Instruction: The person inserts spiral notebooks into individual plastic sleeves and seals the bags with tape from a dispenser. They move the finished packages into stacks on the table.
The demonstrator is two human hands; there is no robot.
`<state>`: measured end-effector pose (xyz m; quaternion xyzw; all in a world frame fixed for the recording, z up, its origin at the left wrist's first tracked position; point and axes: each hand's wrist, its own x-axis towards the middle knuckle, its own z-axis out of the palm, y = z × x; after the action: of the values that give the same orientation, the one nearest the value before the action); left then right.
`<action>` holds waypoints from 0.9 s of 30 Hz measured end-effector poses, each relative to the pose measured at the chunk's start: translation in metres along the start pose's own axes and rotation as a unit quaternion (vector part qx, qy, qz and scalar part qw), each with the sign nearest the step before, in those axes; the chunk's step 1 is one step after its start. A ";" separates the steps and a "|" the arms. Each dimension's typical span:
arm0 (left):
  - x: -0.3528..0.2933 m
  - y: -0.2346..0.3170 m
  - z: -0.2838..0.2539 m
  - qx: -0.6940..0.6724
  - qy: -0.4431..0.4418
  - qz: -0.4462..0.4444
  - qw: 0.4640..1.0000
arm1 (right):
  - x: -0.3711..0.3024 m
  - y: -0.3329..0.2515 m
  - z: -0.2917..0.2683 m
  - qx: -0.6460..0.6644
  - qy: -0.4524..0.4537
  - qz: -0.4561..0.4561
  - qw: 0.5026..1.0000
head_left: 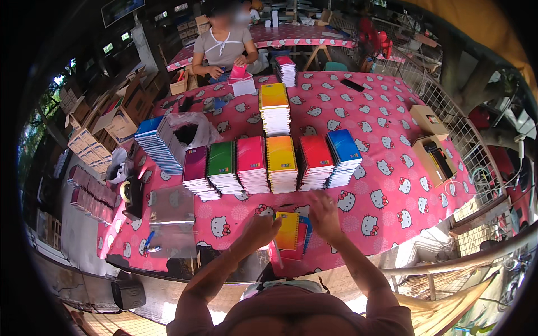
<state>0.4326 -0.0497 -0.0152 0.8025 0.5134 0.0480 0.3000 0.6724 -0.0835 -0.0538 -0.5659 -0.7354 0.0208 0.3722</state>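
My left hand is closed at the left edge of a small yellow spiral notebook, seeming to grip it. Under the yellow notebook, a blue notebook and a red one stick out at the right and below. My right hand is slightly blurred and raised beside their upper right corner, fingers stretched out and nothing seen in them. Just beyond my hands stands a row of notebook stacks: purple, green, pink, yellow, red and blue.
Another yellow stack rises behind the row; a tall blue stack stands left. Clear plastic sheets, a pen and a tape dispenser lie left. Opposite, a person handles pink notebooks. Open cardboard boxes sit right.
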 end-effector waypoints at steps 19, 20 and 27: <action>-0.030 0.011 0.020 0.050 0.346 0.373 0.859 | -0.077 0.033 0.045 0.274 -0.027 0.104 0.956; -0.050 -0.016 0.049 0.120 0.252 0.376 0.884 | -0.071 0.033 0.047 0.344 0.010 0.184 0.921; -0.018 -0.060 -0.039 0.122 0.390 0.241 0.880 | 0.042 -0.033 0.025 0.203 0.124 0.036 0.971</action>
<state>0.3610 -0.0305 -0.0112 0.8482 0.3814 0.3647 -0.0454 0.6276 -0.0504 -0.0352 -0.5027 -0.6435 0.1124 0.5662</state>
